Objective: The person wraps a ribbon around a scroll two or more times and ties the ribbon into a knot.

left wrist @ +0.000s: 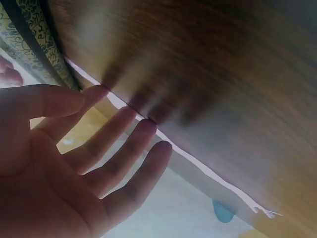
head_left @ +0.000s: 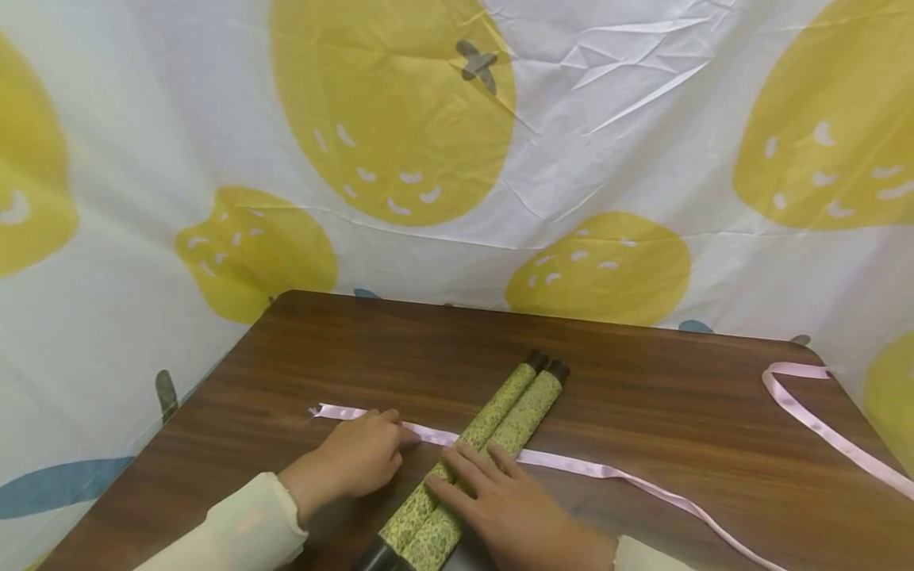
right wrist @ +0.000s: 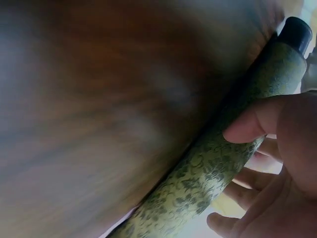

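Two rolled scrolls [head_left: 493, 424] in yellow-green floral brocade with black end knobs lie side by side, slanting across the table. A pink satin ribbon [head_left: 564, 462] passes beneath them crosswise, its frayed end out to the left. My left hand [head_left: 360, 456] is just left of the scrolls, its fingertips [left wrist: 147, 127] touching the ribbon with the fingers extended. My right hand [head_left: 507, 503] rests on the scrolls, fingers spread over their tops. In the right wrist view, the thumb [right wrist: 247, 126] lies against the brocade of one scroll [right wrist: 198, 183].
Dark wood-grain table [head_left: 643, 381] underneath. The ribbon's far stretch [head_left: 814, 424] loops near the right edge, overhanging it. A white cloth [head_left: 607, 159] printed with yellow fruit hangs behind and beside the table.
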Demonstrator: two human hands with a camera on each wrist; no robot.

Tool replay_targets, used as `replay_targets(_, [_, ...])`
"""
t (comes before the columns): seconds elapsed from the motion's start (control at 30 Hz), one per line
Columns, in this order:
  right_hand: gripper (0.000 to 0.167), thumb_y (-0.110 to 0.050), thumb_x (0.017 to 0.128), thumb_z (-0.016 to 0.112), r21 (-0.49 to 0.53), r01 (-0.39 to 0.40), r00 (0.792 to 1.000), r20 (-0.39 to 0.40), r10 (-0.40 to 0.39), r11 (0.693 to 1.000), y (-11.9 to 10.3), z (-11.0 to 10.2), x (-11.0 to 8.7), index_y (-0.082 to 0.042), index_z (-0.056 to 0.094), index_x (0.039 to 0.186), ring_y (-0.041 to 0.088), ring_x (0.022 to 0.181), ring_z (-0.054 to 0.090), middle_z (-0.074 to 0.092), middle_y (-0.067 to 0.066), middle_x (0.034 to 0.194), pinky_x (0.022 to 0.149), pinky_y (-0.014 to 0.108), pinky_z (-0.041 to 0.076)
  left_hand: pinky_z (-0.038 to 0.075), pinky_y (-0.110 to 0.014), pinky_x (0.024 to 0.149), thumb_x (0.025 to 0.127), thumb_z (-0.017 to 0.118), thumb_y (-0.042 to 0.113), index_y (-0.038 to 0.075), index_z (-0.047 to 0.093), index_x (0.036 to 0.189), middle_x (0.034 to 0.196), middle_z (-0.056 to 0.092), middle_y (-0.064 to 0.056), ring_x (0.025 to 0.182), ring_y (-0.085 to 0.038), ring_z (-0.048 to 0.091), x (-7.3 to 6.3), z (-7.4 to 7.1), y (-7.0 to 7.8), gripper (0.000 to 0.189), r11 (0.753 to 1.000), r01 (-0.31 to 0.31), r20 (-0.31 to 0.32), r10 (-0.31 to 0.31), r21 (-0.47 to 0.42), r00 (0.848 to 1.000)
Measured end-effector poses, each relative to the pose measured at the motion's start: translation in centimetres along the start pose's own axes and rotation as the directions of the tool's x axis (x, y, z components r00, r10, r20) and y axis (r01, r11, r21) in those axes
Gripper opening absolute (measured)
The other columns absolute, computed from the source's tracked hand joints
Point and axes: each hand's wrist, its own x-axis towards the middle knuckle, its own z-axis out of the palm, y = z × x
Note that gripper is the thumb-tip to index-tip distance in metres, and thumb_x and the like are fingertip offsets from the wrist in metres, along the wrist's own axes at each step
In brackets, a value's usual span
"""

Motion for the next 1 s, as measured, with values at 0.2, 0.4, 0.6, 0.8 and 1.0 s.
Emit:
replay_targets(0.2, [0.075, -0.029, 0.085, 0.074, -0.039, 0.064, 0.998, -0.022, -0.065, 0.997, -0.2, 0.3, 1.5, -0.019, 0.042, 0.151, 0.026, 0.142, 0.044, 0.05, 0.008, 0.151, 0.112, 0.05, 0.041, 0.056, -0.048, 0.081, 0.085, 0.066, 0.007, 0.018, 0.074, 0.118, 0.111, 0.067, -0.007, 0.1, -0.029, 0.064, -0.1, -0.1, 0.1, 0.036, 0.999, -0.031, -0.007, 0.031, 0.026, 0.999])
replay_targets(0.4, [0.078, -0.021, 0.078, 0.079, -0.105, 0.071, 0.996, -0.045, -0.076, 0.992, 0.0, 0.8, 2.1, -0.024, 0.045, 0.149, 0.024, 0.133, 0.052, 0.055, 0.003, 0.141, 0.108, 0.048, 0.045, 0.055, -0.047, 0.076, 0.082, 0.067, 0.005, 0.017, 0.075, 0.117, 0.105, 0.067, -0.007, 0.095, -0.028, 0.064, 0.0, -0.3, 0.2, 0.037, 0.998, -0.054, -0.02, 0.054, 0.023, 0.998])
replay_targets(0.6, [0.054, -0.022, 0.085, 0.074, -0.116, 0.079, 0.993, -0.08, -0.089, 0.99, 0.5, 1.0, 2.1, -0.027, 0.055, 0.135, 0.02, 0.123, 0.057, 0.06, -0.002, 0.126, 0.097, 0.044, 0.052, 0.054, -0.046, 0.072, 0.082, 0.067, 0.007, 0.018, 0.075, 0.117, 0.103, 0.067, -0.007, 0.092, -0.027, 0.064, 0.1, -0.1, 0.1, 0.038, 0.997, -0.068, -0.031, 0.069, 0.037, 0.997])
replay_targets(0.8, [0.054, -0.042, 0.079, 0.079, -0.053, 0.128, 0.988, -0.08, -0.132, 0.99, 1.5, 0.7, 0.5, -0.03, 0.056, 0.126, 0.016, 0.12, 0.056, 0.061, -0.008, 0.125, 0.094, 0.038, 0.05, 0.054, -0.047, 0.071, 0.08, 0.068, 0.013, 0.021, 0.075, 0.117, 0.104, 0.066, -0.007, 0.093, -0.028, 0.064, 0.0, 0.0, -0.2, 0.039, 0.997, -0.068, -0.039, 0.07, 0.041, 0.997])
replay_targets(1.0, [0.046, -0.064, 0.088, 0.06, -0.039, 0.185, 0.965, -0.181, -0.189, 0.982, 2.6, 0.7, -1.4, -0.031, 0.059, 0.119, 0.013, 0.119, 0.056, 0.062, -0.009, 0.121, 0.096, 0.038, 0.047, 0.054, -0.05, 0.074, 0.083, 0.071, 0.022, 0.021, 0.076, 0.115, 0.103, 0.067, -0.008, 0.095, -0.03, 0.066, -0.2, -0.2, -0.7, 0.032, 0.999, -0.047, -0.035, 0.047, 0.016, 0.998])
